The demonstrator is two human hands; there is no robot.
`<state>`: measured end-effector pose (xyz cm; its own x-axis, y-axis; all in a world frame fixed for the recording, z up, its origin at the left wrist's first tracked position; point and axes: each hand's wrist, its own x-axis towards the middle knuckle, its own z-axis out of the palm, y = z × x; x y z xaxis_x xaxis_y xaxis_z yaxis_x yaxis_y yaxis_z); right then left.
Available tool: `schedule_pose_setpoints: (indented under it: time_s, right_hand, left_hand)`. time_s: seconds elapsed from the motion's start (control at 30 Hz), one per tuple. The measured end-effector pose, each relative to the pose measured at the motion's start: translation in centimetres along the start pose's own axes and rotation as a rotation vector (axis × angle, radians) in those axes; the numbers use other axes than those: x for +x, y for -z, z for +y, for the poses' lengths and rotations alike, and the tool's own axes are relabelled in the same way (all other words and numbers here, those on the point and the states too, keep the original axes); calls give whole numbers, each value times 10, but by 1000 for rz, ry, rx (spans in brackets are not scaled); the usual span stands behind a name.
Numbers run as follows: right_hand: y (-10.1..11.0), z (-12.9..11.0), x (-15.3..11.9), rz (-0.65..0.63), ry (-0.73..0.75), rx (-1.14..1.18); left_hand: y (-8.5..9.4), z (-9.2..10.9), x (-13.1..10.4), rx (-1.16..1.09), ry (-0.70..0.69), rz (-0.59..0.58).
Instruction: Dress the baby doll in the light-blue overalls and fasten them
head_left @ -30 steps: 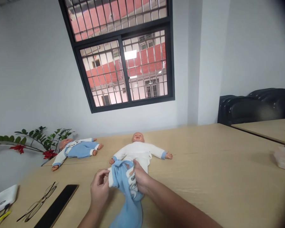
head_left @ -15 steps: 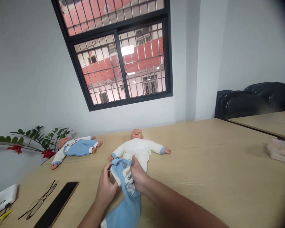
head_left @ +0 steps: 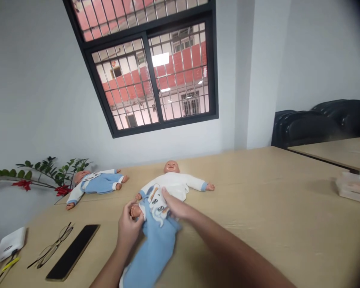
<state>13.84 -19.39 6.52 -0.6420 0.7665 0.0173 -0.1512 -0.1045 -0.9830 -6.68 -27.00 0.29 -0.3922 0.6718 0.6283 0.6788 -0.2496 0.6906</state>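
Out of the blue trousers' [head_left: 162, 240] cuff had come a foot [head_left: 135, 211] of the doll [head_left: 175, 185] — my left hand [head_left: 128, 224] grasped it, my right hand [head_left: 177, 206] gripped the cloth beside the printed face. Those trousers trailed from the doll toward me, over the table [head_left: 252, 224]. Farther left were a phone [head_left: 73, 253], glasses [head_left: 52, 247] and a second doll [head_left: 100, 184].

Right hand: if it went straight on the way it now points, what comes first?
Most likely the blue trousers, which the right hand touches; past them, perhaps the nearer doll's white sleeve, though depth is unclear in this single view.
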Motion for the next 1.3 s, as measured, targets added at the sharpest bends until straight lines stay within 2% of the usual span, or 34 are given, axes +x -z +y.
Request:
schedule_pose_setpoints:
  time_s: [0.1,0.17,0.2,0.33,0.4,0.47,0.53,0.6,0.7,0.77,0.9,1.03,1.1,1.17,1.23,1.3]
  right_hand:
    - [27,-23,-8,-247,-95,-222]
    - [44,-31,-13,-322,-117,-208]
    - [52,-34,-14,-319,-117,-162]
    - [84,-33,-14,-147,-74,-24]
    - [98,-27,-9,-42,-47,-46]
    - [108,-19,-1,87,11,-57]
    - [113,-9,9,234,69,-48]
    - [115,1,19,354,100,-38]
    - [114,11,27,422,114,-31]
    - [111,11,27,384,120,-34]
    - [101,2,19,216,98,-49]
    - [91,-10,4,171,83,-311]
    - [86,-13,-7,179,115,-480]
    - [81,-14,-20,220,189,-539]
    - [75,-15,-33,285,296,-515]
    - [67,-16,-44,290,390,-480]
  left_hand:
    - [5,-5,5,-24,-10,23]
    - [10,-4,6,-32,-59,13]
    - [13,-2,6,-27,-111,10]
    - [30,8,-5,103,-441,19]
    - [39,11,-19,190,-558,-35]
    - [45,12,-38,249,-598,-94]
    - [49,13,-59,276,-598,-103]
    - [52,15,-77,278,-594,-82]
    - [55,20,-95,259,-574,-93]
    - [56,25,-102,251,-522,-147]
    - [55,32,-112,266,-366,-313]
    - [60,37,-119,304,-345,-486]
    - [64,39,-113,302,-374,-542]
    - [63,42,-97,287,-395,-515]
    - [53,49,-70,262,-394,-417]
    - [33,59,-34,222,-395,-365]
